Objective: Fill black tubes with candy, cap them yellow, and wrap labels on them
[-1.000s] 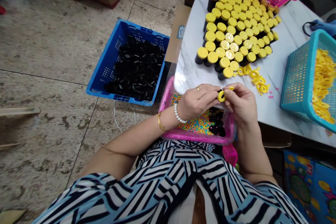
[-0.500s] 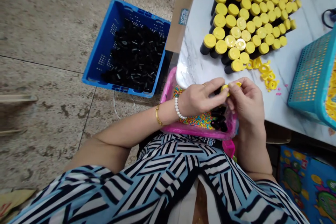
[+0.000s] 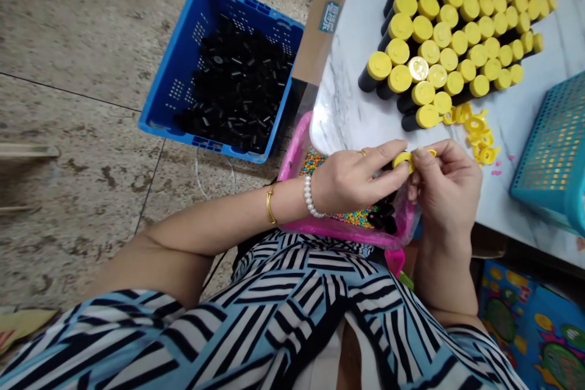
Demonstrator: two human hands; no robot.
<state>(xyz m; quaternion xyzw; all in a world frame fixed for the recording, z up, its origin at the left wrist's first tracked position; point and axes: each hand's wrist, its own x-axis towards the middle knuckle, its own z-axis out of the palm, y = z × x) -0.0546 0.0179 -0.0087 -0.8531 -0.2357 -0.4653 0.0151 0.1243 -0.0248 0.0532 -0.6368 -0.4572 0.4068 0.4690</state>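
Note:
My left hand [image 3: 361, 177] is closed around a dark tube, mostly hidden by the fingers, with a yellow cap [image 3: 403, 161] showing at its right end. Thumb and fingers of my right hand [image 3: 450, 186] pinch a small yellow plastic piece [image 3: 432, 153] right beside that cap; its full shape is covered. Both hands are over a pink tub [image 3: 292, 155] lined with clear plastic. Inside it lie small multicoloured beads [image 3: 351, 218] and several black tubes [image 3: 384, 219]. Past my fingers, many black tubes with yellow caps [image 3: 427, 116] stand upright in rows.
Loose yellow rings [image 3: 479, 134] and pink bits [image 3: 496, 172] lie on the marble-patterned table [image 3: 342, 109]. A teal basket [image 3: 543, 164] stands at the right. On the floor, a blue crate [image 3: 158, 106] holds black tubes, beside a cardboard box [image 3: 315, 52].
The view has shifted, so the capped tubes and teal basket sit farther right. Both hands keep their hold close together, and more of the yellow cap shows between them.

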